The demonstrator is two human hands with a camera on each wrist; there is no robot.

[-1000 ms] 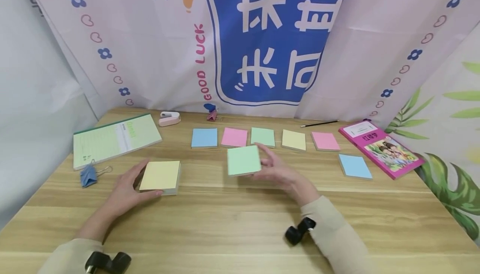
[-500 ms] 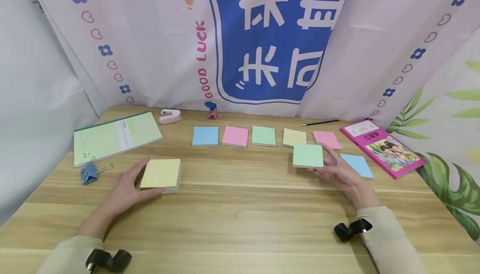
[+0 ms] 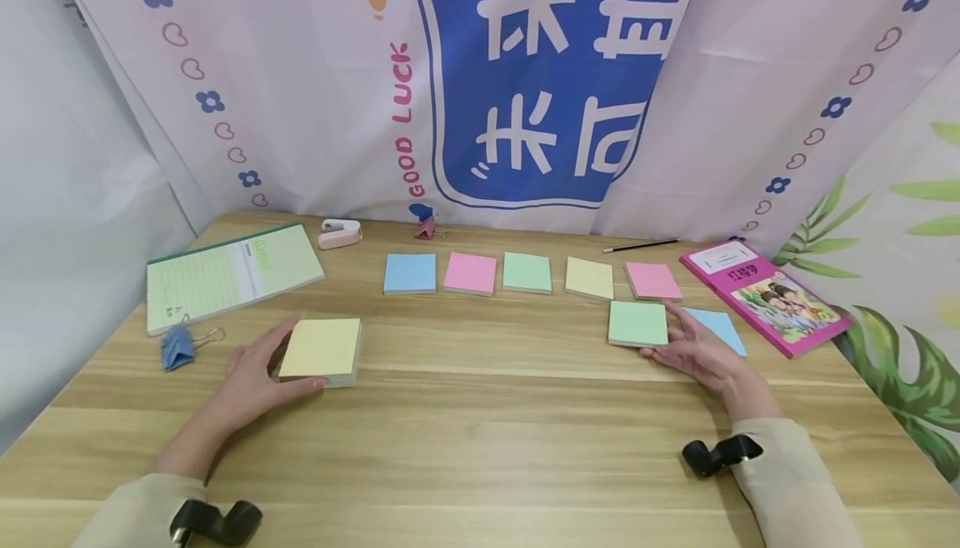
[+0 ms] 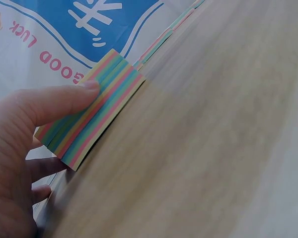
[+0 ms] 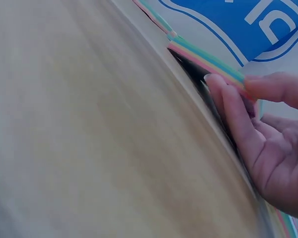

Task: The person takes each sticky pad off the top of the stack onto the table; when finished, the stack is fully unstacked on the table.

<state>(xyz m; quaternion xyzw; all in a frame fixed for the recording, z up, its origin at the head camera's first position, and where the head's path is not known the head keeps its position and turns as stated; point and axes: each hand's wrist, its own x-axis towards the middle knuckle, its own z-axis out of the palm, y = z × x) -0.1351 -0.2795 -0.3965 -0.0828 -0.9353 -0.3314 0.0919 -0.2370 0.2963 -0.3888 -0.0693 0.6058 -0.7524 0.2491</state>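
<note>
My left hand (image 3: 251, 377) grips a thick block of sticky notes (image 3: 322, 348) with a yellow top, thumb on its near side. In the left wrist view that block's side (image 4: 94, 114) shows layered stripes of several colours. My right hand (image 3: 697, 352) pinches a thinner sticky note pad (image 3: 637, 323) with a green top by its right side. The right wrist view shows this pad (image 5: 208, 59) tilted just over the table, fingers beneath it and thumb at its edge. Behind the right hand lies a blue sticky note pad (image 3: 716, 329), partly covered by the fingers.
A row of pads runs along the back: blue (image 3: 410, 273), pink (image 3: 470, 273), green (image 3: 527, 273), yellow (image 3: 589, 278) and pink (image 3: 653, 280). A pink book (image 3: 765, 294) and pencil (image 3: 641, 245) lie right; a notebook (image 3: 232, 277), stapler (image 3: 340, 233) and blue binder clip (image 3: 178, 348) left.
My right hand has carried the green pad from the middle toward the right, then slightly nearer and lower, in front of the rightmost pink pad. The left hand has stayed on the yellow-topped block.
</note>
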